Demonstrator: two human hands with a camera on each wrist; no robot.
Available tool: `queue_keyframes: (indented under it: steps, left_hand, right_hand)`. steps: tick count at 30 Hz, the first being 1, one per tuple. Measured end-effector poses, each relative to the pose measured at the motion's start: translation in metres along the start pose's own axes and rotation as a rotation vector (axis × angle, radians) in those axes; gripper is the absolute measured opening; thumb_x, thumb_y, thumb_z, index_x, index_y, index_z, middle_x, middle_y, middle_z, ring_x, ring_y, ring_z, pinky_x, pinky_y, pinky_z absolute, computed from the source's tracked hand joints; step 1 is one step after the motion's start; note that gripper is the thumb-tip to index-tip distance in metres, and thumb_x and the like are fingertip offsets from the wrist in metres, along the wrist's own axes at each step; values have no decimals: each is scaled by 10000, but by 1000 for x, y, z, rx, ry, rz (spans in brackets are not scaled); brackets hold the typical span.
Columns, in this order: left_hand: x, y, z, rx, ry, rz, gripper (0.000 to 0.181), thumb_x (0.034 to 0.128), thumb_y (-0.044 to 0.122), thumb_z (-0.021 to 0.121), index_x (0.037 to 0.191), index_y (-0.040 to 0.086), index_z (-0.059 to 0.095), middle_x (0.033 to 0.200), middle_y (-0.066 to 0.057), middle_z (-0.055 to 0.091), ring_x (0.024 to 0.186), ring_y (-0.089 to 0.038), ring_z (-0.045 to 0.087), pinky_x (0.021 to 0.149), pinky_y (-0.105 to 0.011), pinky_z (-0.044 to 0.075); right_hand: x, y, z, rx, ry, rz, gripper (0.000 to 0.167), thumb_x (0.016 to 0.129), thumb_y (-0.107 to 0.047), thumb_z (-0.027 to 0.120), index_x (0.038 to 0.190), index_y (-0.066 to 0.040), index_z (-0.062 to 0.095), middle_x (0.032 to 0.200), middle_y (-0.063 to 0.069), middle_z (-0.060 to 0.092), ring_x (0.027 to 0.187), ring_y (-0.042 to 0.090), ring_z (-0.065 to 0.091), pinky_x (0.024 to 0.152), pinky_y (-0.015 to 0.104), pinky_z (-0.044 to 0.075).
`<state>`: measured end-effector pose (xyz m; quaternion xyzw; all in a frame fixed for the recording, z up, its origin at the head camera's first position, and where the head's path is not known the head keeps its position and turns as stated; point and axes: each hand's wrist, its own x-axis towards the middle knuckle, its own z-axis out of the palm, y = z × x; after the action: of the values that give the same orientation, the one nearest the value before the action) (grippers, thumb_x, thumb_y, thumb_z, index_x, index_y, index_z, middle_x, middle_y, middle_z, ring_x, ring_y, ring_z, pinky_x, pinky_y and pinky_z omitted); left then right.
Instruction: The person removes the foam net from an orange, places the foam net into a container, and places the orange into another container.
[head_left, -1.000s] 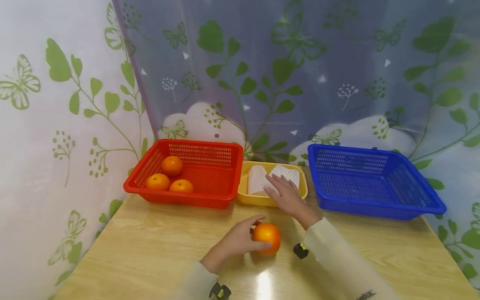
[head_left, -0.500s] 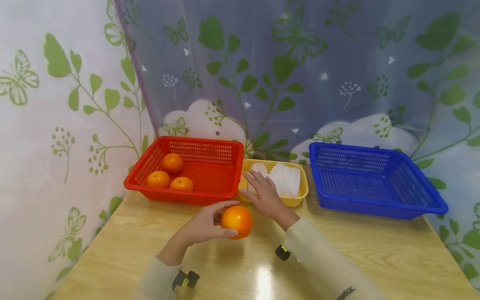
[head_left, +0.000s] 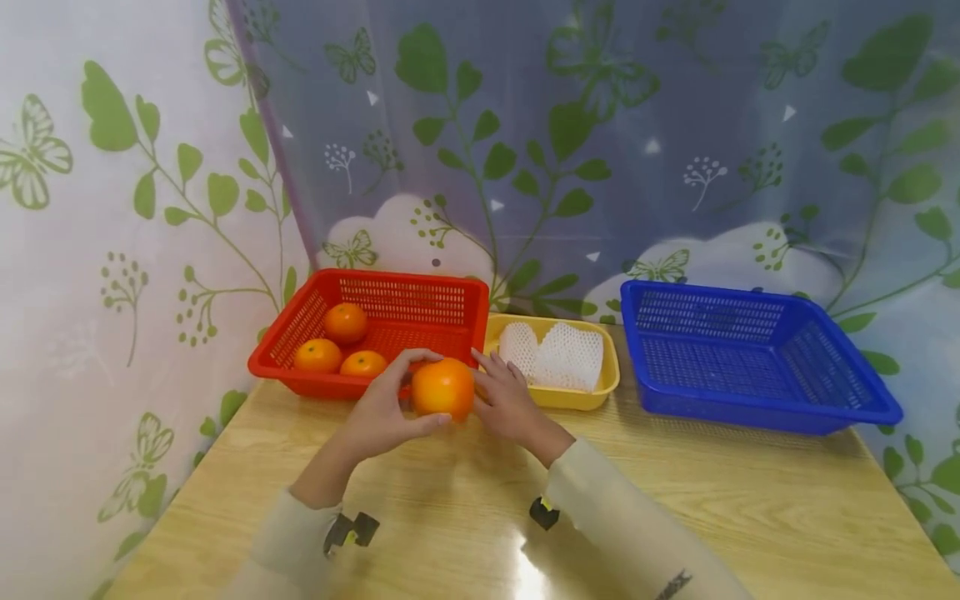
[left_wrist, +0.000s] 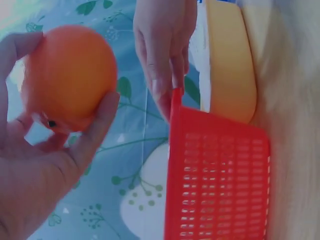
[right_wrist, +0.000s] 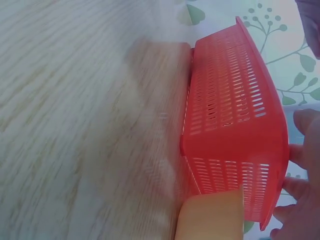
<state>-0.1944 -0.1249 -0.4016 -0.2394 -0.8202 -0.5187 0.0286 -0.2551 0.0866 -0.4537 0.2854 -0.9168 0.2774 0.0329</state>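
My left hand grips a large orange, thumb and fingers around its sides, lifted above the table near the front of the red basket. In the left wrist view, the dark stem end of this orange shows low on it. My right hand is beside the held orange, at the right end of the red basket. Its fingers reach to that basket's rim in the right wrist view; whether they touch it I cannot tell. Three smaller oranges lie in the left part of the red basket.
Right of the red basket stands a small yellow tray holding white foam net sleeves. A blue basket is farther right. Patterned curtain hangs behind the wooden table.
My left hand has raised the orange off the table and carried it left and forward to the red basket. My right hand has moved left, from over the yellow tray to the red basket's right end.
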Motion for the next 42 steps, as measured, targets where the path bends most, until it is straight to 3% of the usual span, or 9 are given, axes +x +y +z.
queue_keyframes:
  steps: [4,10,19,23,26,31,35,38,42]
  left_hand:
    - [4,-1,-9,43,8,-72,603,876,234,725,1370,184,383,1396,-109,459,1123,-312,529,904,-438,517]
    - [8,-6,-22,69,0,-114,523,934,278,656,1364,176,377,1376,-132,465,1125,-317,521,922,-470,500]
    - [21,-17,-36,-79,-18,-281,509,1005,440,481,1422,188,337,1349,-122,430,1108,-318,490,876,-384,484]
    - [25,-23,-42,-193,-11,-296,512,1012,431,468,1419,155,327,1350,-149,438,1114,-320,509,875,-368,525]
    - [28,-26,-45,-216,-2,-289,539,1000,410,495,1416,116,317,1346,-178,443,1123,-331,524,889,-387,538]
    - [33,-32,-48,-162,38,-320,578,973,383,565,1406,98,307,1334,-209,435,1134,-353,514,927,-414,518]
    - [40,-42,-48,-65,78,-341,677,882,391,708,1386,138,332,1378,-189,410,1164,-354,479,968,-447,469]
    - [44,-48,-48,8,101,-335,773,801,414,787,1383,172,340,1433,-150,372,1198,-355,450,1003,-491,433]
    - [48,-55,-49,60,121,-314,780,781,377,814,1379,183,351,1458,-132,368,1228,-367,438,1040,-545,389]
  right_hand:
    - [0,-4,0,16,3,25,460,998,-317,528,1424,-147,502,1562,117,304,1444,404,180,1137,617,105]
    - [1,-10,0,10,4,24,543,985,-391,537,1458,-138,451,1548,137,326,1417,451,222,1131,625,107]
    - [3,-13,0,-23,-22,41,576,970,-395,561,1469,-138,433,1565,109,300,1424,431,220,1136,616,100]
    - [3,-14,0,-43,-35,55,581,967,-396,563,1476,-153,422,1574,95,285,1429,414,218,1144,603,97]
    - [4,-15,-1,-46,-31,54,577,964,-377,574,1472,-148,427,1570,102,291,1423,421,229,1140,606,102]
    - [3,-16,-3,-37,-35,48,569,960,-347,580,1465,-128,434,1566,119,294,1418,435,230,1134,615,108]
    - [3,-16,-5,-41,-44,75,577,955,-350,586,1470,-139,430,1570,109,287,1421,420,234,1141,600,107]
    - [3,-14,-5,-50,-48,92,581,950,-348,594,1471,-150,430,1574,94,282,1421,415,239,1147,589,103]
    - [4,-13,-3,-51,-53,91,582,948,-344,600,1471,-155,430,1579,90,271,1422,410,240,1149,588,101]
